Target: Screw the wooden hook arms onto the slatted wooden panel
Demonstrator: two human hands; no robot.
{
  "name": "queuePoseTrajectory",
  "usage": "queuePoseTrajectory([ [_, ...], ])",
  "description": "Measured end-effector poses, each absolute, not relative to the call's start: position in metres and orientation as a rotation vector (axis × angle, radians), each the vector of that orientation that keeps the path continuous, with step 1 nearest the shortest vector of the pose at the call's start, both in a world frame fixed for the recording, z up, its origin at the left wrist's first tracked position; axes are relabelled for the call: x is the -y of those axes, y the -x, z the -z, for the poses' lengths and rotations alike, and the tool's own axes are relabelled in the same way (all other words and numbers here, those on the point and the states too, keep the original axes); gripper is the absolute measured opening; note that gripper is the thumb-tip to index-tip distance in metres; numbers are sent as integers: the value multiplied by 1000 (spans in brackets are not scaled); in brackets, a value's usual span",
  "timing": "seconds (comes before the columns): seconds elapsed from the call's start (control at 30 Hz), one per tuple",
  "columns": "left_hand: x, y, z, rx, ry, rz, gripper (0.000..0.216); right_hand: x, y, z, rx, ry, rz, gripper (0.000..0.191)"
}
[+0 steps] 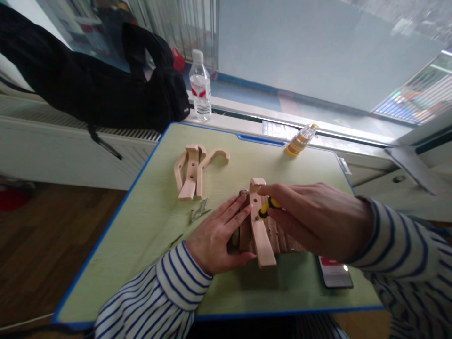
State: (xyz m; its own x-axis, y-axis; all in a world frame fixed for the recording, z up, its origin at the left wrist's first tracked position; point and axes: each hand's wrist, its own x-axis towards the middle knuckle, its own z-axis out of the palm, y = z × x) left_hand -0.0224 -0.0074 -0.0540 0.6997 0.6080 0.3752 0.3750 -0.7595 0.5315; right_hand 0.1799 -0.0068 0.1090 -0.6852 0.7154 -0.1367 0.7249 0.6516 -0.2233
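Head view. Hook [262,238] ×1, lying on slatted wood [282,239] toward the desk [141,245]'s near edge; screwdriver [263,213] at its lower hole, upper hole showing no screw: judged part-fastened. Loose hooks [191,176], apparently ×3, toward far left corner, not yet on the wood. Screws [205,211], about five, toward left edge. Left hand [219,235], fingers spread, pressing wood and hook; right hand [303,216], closed round screwdriver. Phone [335,278] ×1, near right corner.
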Motion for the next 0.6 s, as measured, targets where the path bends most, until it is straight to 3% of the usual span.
queuePoseTrajectory([
  [0.6, 8, 22, 52, -809, -2486, -708, 86, 6, -183, -95, -2923, -1293, 350, 21],
])
